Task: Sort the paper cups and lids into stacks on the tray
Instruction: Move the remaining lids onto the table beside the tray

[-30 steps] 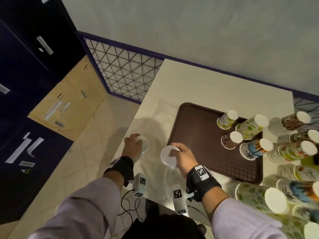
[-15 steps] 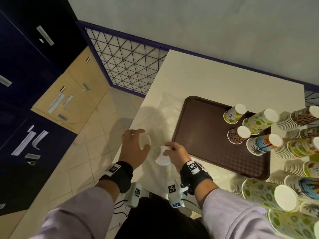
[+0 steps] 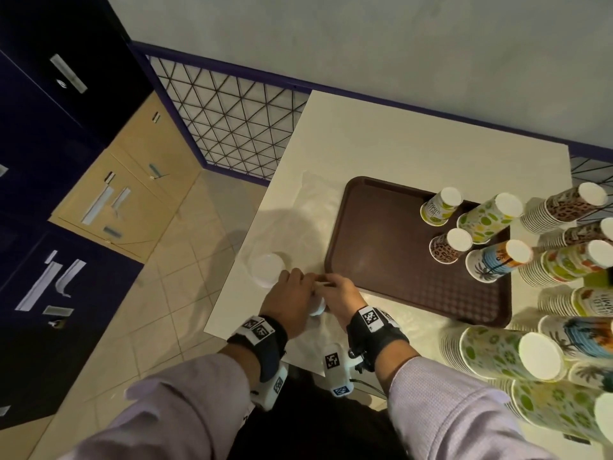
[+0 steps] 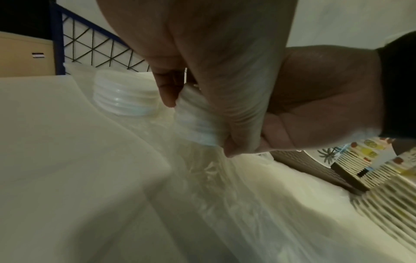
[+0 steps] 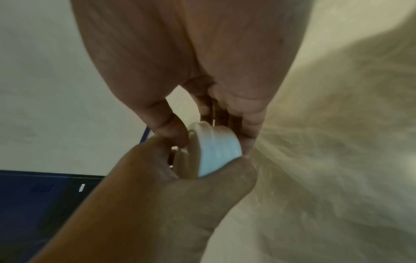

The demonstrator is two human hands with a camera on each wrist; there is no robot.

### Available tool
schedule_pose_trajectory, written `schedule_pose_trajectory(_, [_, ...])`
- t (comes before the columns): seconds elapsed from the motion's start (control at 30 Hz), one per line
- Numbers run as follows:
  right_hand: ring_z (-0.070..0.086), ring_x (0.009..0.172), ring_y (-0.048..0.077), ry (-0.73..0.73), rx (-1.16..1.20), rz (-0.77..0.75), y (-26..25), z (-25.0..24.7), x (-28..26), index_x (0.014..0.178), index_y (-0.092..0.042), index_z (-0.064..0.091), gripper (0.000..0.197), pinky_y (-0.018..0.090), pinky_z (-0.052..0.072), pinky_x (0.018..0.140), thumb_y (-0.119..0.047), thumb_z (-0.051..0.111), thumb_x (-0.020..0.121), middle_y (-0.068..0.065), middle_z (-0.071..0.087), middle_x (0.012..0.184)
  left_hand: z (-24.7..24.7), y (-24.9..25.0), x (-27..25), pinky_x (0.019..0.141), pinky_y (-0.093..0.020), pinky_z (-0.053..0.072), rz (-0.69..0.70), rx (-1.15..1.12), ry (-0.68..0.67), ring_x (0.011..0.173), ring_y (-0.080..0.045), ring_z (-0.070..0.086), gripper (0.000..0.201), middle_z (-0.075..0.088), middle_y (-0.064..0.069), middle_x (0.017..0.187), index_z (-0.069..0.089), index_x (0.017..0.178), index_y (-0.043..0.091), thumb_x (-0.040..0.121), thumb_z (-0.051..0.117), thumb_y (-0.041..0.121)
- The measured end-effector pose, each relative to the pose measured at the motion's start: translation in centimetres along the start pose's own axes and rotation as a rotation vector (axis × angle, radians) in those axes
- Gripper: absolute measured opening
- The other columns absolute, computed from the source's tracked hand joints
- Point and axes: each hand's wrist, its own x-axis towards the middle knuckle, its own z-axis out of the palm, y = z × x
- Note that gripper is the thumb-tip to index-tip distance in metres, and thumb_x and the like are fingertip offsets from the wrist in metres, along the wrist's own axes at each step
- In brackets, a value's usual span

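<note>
Both hands meet at the table's near left edge, just left of the brown tray (image 3: 381,247). My left hand (image 3: 297,288) and right hand (image 3: 335,288) together grip a short stack of white lids (image 3: 319,308), held on its side just above the table. The left wrist view shows the fingers curled round this stack of lids (image 4: 193,128). In the right wrist view the stack of lids (image 5: 216,151) sits pinched between fingers. A second stack of lids (image 3: 267,268) stands alone on the table to the left. Several upside-down patterned cups (image 3: 451,244) stand at the tray's far right.
Tall nested stacks of paper cups (image 3: 507,351) crowd the table right of the tray. A crumpled clear plastic bag (image 4: 225,195) lies under the hands. The table edge (image 3: 232,293) drops to a tiled floor on the left. A wire-mesh panel (image 3: 232,121) and cabinets stand beyond.
My left hand let go of the lid stack on the left and moved right to join the right hand. Both now grip the other lid stack, turned on its side.
</note>
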Motion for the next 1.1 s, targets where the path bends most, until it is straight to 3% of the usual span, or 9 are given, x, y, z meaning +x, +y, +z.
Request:
schedule_pose_trajectory(0.07, [0.067, 0.101, 0.024, 0.035, -0.093, -0.022, 0.1, -0.6, -0.2, 0.129, -0.007, 0.062, 0.042, 0.042, 0.055, 0.097, -0.015, 0.069, 0.088, 0.009, 0.068, 0.112, 0.2, -0.2, 0.2, 0.099, -0.037, 0.046, -0.025, 0.005, 0.01, 0.114, -0.028, 0.046, 0.08, 0.05, -0.006, 0.129, 0.042, 0.142, 0.018, 0.077, 0.079, 0.05])
schedule_pose_trajectory(0.27, [0.057, 0.099, 0.019, 0.168, -0.568, -0.388, -1.1, -3.7, -4.2, 0.117, -0.012, 0.066, 0.029, 0.02, 0.037, 0.079, -0.014, 0.066, 0.088, 0.005, 0.063, 0.105, 1.3, -0.3, 0.8, 0.098, -0.039, 0.047, -0.079, 0.067, -0.047, 0.122, -0.034, 0.047, 0.079, 0.049, -0.01, 0.131, 0.04, 0.145, 0.016, 0.081, 0.075, 0.046])
schedule_pose_trajectory(0.33, [0.052, 0.086, 0.014, 0.182, -0.599, -0.527, -2.1, -4.8, -6.3, 0.107, -0.012, 0.069, 0.023, 0.014, 0.035, 0.073, -0.009, 0.068, 0.084, -0.001, 0.058, 0.093, 1.5, 0.0, 0.8, 0.097, -0.04, 0.048, -0.089, 0.078, -0.043, 0.122, -0.035, 0.047, 0.089, 0.049, -0.012, 0.133, 0.035, 0.15, 0.016, 0.078, 0.074, 0.053])
schedule_pose_trajectory(0.47, [0.046, 0.076, 0.011, 0.228, -0.656, -0.672, -4.4, -6.9, -10.5, 0.085, -0.023, 0.06, 0.02, 0.021, 0.036, 0.069, -0.005, 0.067, 0.08, -0.014, 0.045, 0.075, -0.1, 1.4, -0.2, 0.098, -0.043, 0.048, -0.087, 0.138, 0.01, 0.121, -0.033, 0.048, 0.112, 0.049, -0.012, 0.135, 0.024, 0.158, 0.021, 0.07, 0.077, 0.067])
schedule_pose_trajectory(0.63, [0.05, 0.068, 0.0, 0.309, -0.547, -0.685, -6.0, -10.9, -15.7, 0.09, -0.018, 0.068, 0.01, 0.004, 0.034, 0.065, -0.01, 0.068, 0.083, -0.008, 0.056, 0.082, -5.6, 4.6, -2.9, 0.1, -0.046, 0.046, -0.035, -0.075, 0.21, 0.119, -0.033, 0.051, 0.09, 0.054, -0.01, 0.133, 0.04, 0.145, 0.022, 0.07, 0.08, 0.052])
schedule_pose_trajectory(0.8, [0.053, 0.068, 0.006, 0.382, -0.381, -0.62, -5.9, -17.4, -21.9, 0.084, -0.019, 0.062, 0.013, 0.016, 0.043, 0.065, -0.007, 0.065, 0.088, -0.009, 0.06, 0.077, -12.9, 11.3, -5.6, 0.069, -0.028, 0.048, 0.06, -0.495, 0.466, 0.082, -0.015, 0.063, 0.054, 0.063, 0.003, 0.1, 0.054, 0.125, 0.022, 0.081, 0.085, 0.023])
schedule_pose_trajectory(0.87, [0.051, 0.065, 0.007, 0.404, -0.258, -0.591, -5.2, -20.6, -24.6, 0.083, -0.014, 0.064, 0.008, 0.023, 0.044, 0.064, -0.008, 0.062, 0.088, -0.008, 0.058, 0.072, -15.3, 15.2, -6.6, 0.067, -0.027, 0.049, 0.155, -0.521, 0.506, 0.076, -0.012, 0.063, 0.042, 0.065, 0.006, 0.089, 0.057, 0.12, 0.025, 0.085, 0.081, 0.022])
schedule_pose_trajectory(0.97, [0.05, 0.063, 0.012, 0.464, -0.104, -0.621, -3.3, -25.9, -29.0, 0.085, -0.011, 0.067, 0.005, 0.035, 0.046, 0.06, -0.014, 0.064, 0.088, -0.009, 0.054, 0.065, -17.2, 22.6, -7.9, 0.068, -0.022, 0.047, 0.204, -0.681, 0.397, 0.07, -0.009, 0.059, 0.026, 0.066, 0.007, 0.08, 0.061, 0.11, 0.031, 0.089, 0.075, 0.029])
schedule_pose_trajectory(1.1, [0.053, 0.064, 0.013, 0.583, -0.046, -0.597, 0.7, -34.0, -34.1, 0.086, -0.013, 0.068, 0.007, 0.032, 0.045, 0.061, -0.019, 0.066, 0.089, -0.009, 0.056, 0.066, -17.9, 33.8, -10.3, 0.064, -0.016, 0.047, 0.36, -0.848, 0.348, 0.064, -0.005, 0.054, 0.022, 0.065, 0.006, 0.079, 0.064, 0.105, 0.036, 0.09, 0.074, 0.025])
